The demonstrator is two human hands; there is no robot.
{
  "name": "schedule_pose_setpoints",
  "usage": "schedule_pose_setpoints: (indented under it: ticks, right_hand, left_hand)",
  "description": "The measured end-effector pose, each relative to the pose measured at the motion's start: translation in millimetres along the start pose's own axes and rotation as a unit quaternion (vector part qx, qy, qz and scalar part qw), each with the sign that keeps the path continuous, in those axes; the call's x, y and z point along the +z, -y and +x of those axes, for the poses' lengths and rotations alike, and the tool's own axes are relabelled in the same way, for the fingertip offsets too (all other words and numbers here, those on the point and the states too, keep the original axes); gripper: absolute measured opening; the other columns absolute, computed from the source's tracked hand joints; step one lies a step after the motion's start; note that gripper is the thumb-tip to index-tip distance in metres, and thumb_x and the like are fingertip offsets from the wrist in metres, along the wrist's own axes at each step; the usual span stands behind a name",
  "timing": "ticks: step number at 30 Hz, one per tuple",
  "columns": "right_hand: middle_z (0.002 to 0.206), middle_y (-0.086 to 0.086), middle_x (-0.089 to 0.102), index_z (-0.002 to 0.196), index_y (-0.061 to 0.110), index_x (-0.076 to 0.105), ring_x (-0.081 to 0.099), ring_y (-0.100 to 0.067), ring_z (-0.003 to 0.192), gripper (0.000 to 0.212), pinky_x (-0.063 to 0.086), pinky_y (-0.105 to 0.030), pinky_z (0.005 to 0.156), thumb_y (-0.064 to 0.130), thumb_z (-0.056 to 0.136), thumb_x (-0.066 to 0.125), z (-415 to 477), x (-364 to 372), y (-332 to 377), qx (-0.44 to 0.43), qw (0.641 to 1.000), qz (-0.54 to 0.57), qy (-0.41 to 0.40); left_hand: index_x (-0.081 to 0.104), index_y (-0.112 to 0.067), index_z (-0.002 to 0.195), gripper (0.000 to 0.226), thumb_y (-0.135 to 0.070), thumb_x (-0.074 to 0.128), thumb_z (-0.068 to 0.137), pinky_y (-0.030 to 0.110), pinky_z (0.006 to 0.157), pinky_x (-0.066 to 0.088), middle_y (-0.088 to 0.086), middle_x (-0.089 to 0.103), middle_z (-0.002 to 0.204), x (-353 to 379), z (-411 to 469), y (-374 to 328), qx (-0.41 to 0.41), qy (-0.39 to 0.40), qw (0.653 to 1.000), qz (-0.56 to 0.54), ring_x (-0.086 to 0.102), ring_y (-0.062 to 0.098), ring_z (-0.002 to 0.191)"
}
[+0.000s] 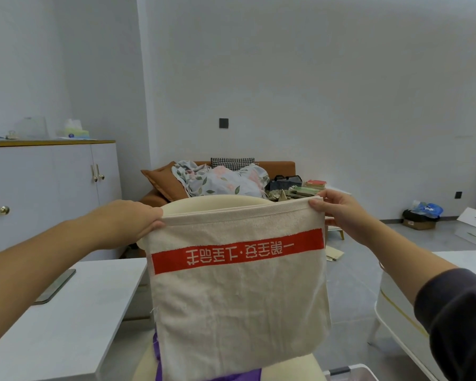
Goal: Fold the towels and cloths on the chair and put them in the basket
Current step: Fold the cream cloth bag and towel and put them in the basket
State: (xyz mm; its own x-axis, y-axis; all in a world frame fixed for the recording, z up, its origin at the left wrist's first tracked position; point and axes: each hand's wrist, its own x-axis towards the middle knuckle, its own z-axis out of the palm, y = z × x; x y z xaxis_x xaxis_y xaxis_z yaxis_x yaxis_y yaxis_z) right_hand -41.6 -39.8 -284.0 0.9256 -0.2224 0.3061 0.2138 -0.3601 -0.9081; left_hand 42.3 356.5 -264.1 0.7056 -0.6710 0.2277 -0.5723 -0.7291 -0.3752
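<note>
A beige towel [237, 306] with a red band of white characters hangs in front of me, doubled over, its folded lower edge near the seat. My left hand [138, 218] grips its upper left corner. My right hand [333, 207] pinches the upper right corner. Behind the towel stands the cream chair [217, 203]; its backrest shows above the towel's top edge. A purple cloth [231, 376] lies on the seat, mostly hidden by the towel. At the bottom right a clear plastic basket [349, 372] shows only its rim.
A white table [66, 325] with a dark flat slab [57, 284] is at my left. A white rounded table [390, 298] is at my right. Beyond the chair stands a brown sofa [280, 167] heaped with bedding. White cabinets [52, 182] line the left wall.
</note>
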Motion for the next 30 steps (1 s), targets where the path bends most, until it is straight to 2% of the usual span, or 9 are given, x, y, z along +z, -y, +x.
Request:
schedule_pose_setpoints:
  ticks: [3, 7, 8, 10, 12, 14, 18, 26, 30]
  right_hand:
    - [0.096, -0.005, 0.063, 0.089, 0.013, 0.060, 0.062, -0.021, 0.091, 0.011, 0.053, -0.030, 0.072, 0.024, 0.090, 0.058, 0, -2, 4, -0.003, 1.000, -0.008, 0.004]
    - [0.101, -0.007, 0.063, 0.094, 0.013, 0.062, 0.062, -0.023, 0.095, 0.012, 0.054, -0.036, 0.082, 0.024, 0.089, 0.059, 1, -7, 9, -0.011, 0.999, -0.031, -0.007]
    - [0.103, -0.008, 0.063, 0.094, 0.012, 0.061, 0.062, -0.024, 0.096, 0.013, 0.054, -0.037, 0.083, 0.024, 0.089, 0.060, 1, -8, 10, -0.013, 1.000, -0.019, -0.016]
    - [0.108, -0.007, 0.063, 0.096, 0.008, 0.061, 0.063, -0.025, 0.097, 0.015, 0.056, -0.036, 0.081, 0.022, 0.089, 0.060, 0, -9, 15, -0.011, 1.000, 0.017, -0.015]
    - [0.109, -0.007, 0.063, 0.100, 0.006, 0.060, 0.065, -0.024, 0.094, 0.019, 0.058, -0.033, 0.077, 0.022, 0.090, 0.059, -2, -9, 21, -0.009, 1.000, 0.027, -0.001]
    - [0.101, -0.009, 0.064, 0.107, 0.006, 0.059, 0.066, -0.023, 0.086, 0.025, 0.059, -0.030, 0.070, 0.026, 0.093, 0.056, -3, -8, 26, 0.003, 1.000, 0.019, 0.010]
    - [0.086, -0.004, 0.061, 0.092, 0.016, 0.057, 0.062, -0.020, 0.078, 0.015, 0.054, -0.030, 0.066, 0.030, 0.096, 0.052, -3, -3, 30, 0.000, 1.000, 0.006, -0.008]
    - [0.095, -0.008, 0.062, 0.098, 0.018, 0.056, 0.064, -0.025, 0.087, 0.017, 0.056, -0.035, 0.072, 0.034, 0.096, 0.050, -4, 5, 31, 0.014, 0.999, -0.042, -0.004]
    - [0.102, -0.012, 0.061, 0.097, 0.019, 0.056, 0.063, -0.029, 0.093, 0.016, 0.055, -0.046, 0.084, 0.034, 0.096, 0.051, -7, 6, 28, 0.010, 0.999, -0.050, -0.010]
  left_hand:
    - [0.045, -0.031, 0.081, 0.018, -0.034, 0.040, 0.099, 0.013, 0.062, 0.037, -0.014, 0.055, 0.079, -3, 0, 7, -0.019, -0.004, 0.992, -0.128, 0.052, 0.003, 0.070]
    - [0.057, -0.025, 0.079, 0.014, -0.021, 0.056, 0.093, 0.018, 0.062, 0.040, -0.006, 0.061, 0.075, -11, -6, 19, -0.056, -0.067, 0.952, -0.294, 0.058, 0.009, 0.070]
    - [0.060, -0.023, 0.082, 0.011, -0.018, 0.058, 0.092, 0.022, 0.066, 0.044, -0.003, 0.063, 0.078, -13, -7, 21, -0.074, -0.110, 0.927, -0.351, 0.060, 0.013, 0.074]
    - [0.062, -0.019, 0.089, 0.005, -0.015, 0.059, 0.091, 0.028, 0.075, 0.053, 0.003, 0.066, 0.087, -17, -7, 23, -0.114, -0.176, 0.846, -0.491, 0.062, 0.017, 0.083]
    - [0.061, -0.016, 0.095, 0.006, -0.018, 0.056, 0.092, 0.027, 0.073, 0.059, 0.007, 0.066, 0.095, -21, -6, 21, -0.150, -0.179, 0.759, -0.608, 0.063, 0.018, 0.087]
    - [0.059, -0.016, 0.098, 0.013, -0.025, 0.051, 0.094, 0.023, 0.065, 0.058, 0.009, 0.065, 0.098, -24, -6, 18, -0.180, -0.153, 0.720, -0.652, 0.063, 0.020, 0.085]
    - [0.056, -0.017, 0.096, 0.015, -0.029, 0.046, 0.096, 0.022, 0.051, 0.056, 0.008, 0.064, 0.094, -27, -6, 12, -0.220, -0.147, 0.732, -0.627, 0.063, 0.021, 0.082]
    - [0.056, -0.015, 0.096, 0.016, -0.026, 0.045, 0.099, 0.028, 0.058, 0.050, 0.009, 0.063, 0.090, -23, -13, 10, -0.276, -0.098, 0.745, -0.599, 0.061, 0.021, 0.076]
    - [0.057, -0.013, 0.098, 0.018, -0.026, 0.044, 0.100, 0.031, 0.065, 0.050, 0.013, 0.063, 0.092, -23, -19, 7, -0.270, -0.068, 0.751, -0.599, 0.061, 0.023, 0.080]
